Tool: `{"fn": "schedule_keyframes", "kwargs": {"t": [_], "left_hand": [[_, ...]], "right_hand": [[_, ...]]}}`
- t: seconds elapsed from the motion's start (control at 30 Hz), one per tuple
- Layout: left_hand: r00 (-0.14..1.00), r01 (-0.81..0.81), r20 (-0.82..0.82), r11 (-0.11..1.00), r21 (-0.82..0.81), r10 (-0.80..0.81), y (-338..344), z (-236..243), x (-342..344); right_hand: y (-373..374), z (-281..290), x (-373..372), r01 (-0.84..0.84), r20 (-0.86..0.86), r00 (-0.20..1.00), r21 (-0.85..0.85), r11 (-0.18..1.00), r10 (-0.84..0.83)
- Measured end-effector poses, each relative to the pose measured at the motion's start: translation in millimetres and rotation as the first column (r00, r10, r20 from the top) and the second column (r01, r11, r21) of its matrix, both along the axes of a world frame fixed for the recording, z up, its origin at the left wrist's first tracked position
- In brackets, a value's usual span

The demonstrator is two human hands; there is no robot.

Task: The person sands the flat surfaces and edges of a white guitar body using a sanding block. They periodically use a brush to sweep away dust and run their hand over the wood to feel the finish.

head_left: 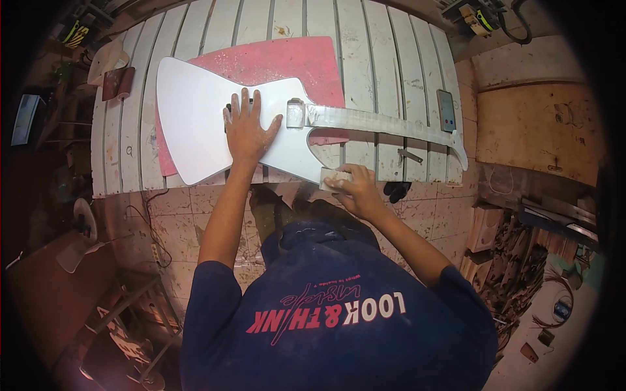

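Slatted bench [388, 58] bears white guitar body [195, 124]; R hand [357, 190], at body's near horn, grips pale block [328, 174]; poss. gouge/rounded rim if block tilts; L hand [246, 130] splayed flat atop body, grasping nothing; if its pressure eases, body could swivel on pink sheet [287, 58], partly under & beyond body; neck [378, 122], right of body, might then knock phone [446, 111], well right of body.

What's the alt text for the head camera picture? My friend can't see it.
A person's left hand lies spread on a white, angular guitar, while the right hand holds a small pale block at the guitar's near edge. A pink sheet lies partly under the guitar on a slatted white table.
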State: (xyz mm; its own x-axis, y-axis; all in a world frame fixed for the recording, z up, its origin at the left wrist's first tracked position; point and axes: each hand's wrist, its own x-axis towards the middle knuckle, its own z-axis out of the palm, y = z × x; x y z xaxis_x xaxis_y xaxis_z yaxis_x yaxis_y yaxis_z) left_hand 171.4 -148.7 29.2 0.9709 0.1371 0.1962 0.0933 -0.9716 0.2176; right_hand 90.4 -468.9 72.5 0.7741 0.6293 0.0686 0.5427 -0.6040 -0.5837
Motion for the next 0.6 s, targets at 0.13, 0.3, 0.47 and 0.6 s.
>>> {"fn": "schedule_keyframes", "kwargs": {"t": [0.13,0.3,0.47,0.6], "left_hand": [[1.000,0.012,0.026,1.000,0.022,-0.013,1.4,-1.6,-0.2],[0.999,0.006,0.033,1.000,-0.014,-0.006,0.3,-1.5,-1.2],[0.998,-0.002,0.056,1.000,-0.023,0.004,-2.2,-1.0,-0.5],[0.999,-0.008,0.048,0.999,-0.036,0.010,-0.2,0.1,-0.9]], "right_hand": [[49.2,-8.5,32.3,0.010,0.107,0.994,0.029,1.000,-0.013],[9.3,-5.9,1.6,0.012,0.052,0.999,0.033,0.999,-0.014],[60.3,-8.6,29.0,0.032,0.109,0.993,0.020,0.999,-0.034],[24.0,-6.8,6.3,0.006,0.054,0.998,0.046,0.999,-0.009]]}}
